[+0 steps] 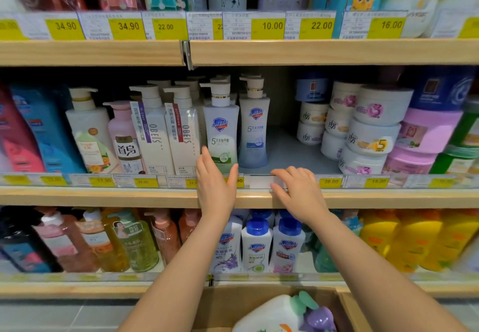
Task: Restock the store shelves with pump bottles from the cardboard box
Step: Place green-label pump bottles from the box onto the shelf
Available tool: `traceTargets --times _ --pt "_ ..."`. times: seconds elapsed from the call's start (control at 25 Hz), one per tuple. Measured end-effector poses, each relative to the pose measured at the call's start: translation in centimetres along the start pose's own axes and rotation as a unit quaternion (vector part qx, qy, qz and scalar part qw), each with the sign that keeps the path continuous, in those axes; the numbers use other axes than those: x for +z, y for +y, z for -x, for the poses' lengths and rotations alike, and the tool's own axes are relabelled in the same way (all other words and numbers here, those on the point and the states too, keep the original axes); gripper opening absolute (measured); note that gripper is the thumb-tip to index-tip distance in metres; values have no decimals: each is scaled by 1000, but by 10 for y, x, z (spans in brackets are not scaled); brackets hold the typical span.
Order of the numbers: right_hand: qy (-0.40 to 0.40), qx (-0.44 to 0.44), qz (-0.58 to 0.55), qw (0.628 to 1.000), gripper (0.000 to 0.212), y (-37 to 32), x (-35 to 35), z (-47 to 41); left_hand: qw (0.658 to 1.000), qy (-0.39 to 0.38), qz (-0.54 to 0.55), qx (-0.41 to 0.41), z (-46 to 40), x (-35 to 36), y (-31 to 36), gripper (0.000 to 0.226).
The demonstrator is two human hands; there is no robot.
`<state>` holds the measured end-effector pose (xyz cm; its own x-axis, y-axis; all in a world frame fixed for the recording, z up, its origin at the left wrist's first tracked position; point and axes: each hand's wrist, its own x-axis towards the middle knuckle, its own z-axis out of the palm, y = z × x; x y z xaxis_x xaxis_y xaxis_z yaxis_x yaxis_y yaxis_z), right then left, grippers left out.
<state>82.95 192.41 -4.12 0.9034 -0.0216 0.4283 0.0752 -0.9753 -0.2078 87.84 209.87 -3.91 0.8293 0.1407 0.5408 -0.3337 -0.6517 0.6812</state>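
Note:
On the middle shelf stand two white Safeguard pump bottles, one with a green label and one with a blue label. My left hand is at the base of the green-label bottle, fingers spread, thumb against its lower front. My right hand rests on the shelf's front rail, fingers curled over a price tag strip, holding no bottle. At the bottom edge sits the cardboard box with a white bottle with a green and purple cap lying inside.
To the right of the blue-label bottle is an open gap of bare shelf, then stacked cream jars. OBEIS pump bottles stand left of the Safeguard ones. The lower shelf holds blue-capped bottles and yellow bottles.

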Motion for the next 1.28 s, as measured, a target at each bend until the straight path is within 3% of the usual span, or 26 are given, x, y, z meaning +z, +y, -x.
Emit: traceTargets --times 0.16,0.36,0.48,0.64,0.8,0.92,1.12,1.28 --pt "-21 -19 -42 999 42 -3 -20 9 997 -7 43 62 26 -25 -8 70" --pt "-50 -33 -78 995 43 -7 -16 90 955 -231 78 170 118 -43 -62 54" --pt "-112 -12 -80 990 47 -3 8 157 905 -377 66 187 184 -38 -106 53" --pt "-172 58 -94 979 49 -1 33 239 826 -544 21 145 257 -17 -158 57" --pt "-205 139 -104 963 56 1 49 299 743 -638 -77 187 293 -2 -185 57" --pt "-234 151 -90 956 54 0 58 325 683 -689 -134 202 303 9 -187 65" --pt "-246 133 -65 958 42 -5 71 336 684 -670 -171 235 313 22 -187 56" --pt "-245 150 -119 950 41 -9 72 323 719 -677 -70 137 302 11 -194 45"
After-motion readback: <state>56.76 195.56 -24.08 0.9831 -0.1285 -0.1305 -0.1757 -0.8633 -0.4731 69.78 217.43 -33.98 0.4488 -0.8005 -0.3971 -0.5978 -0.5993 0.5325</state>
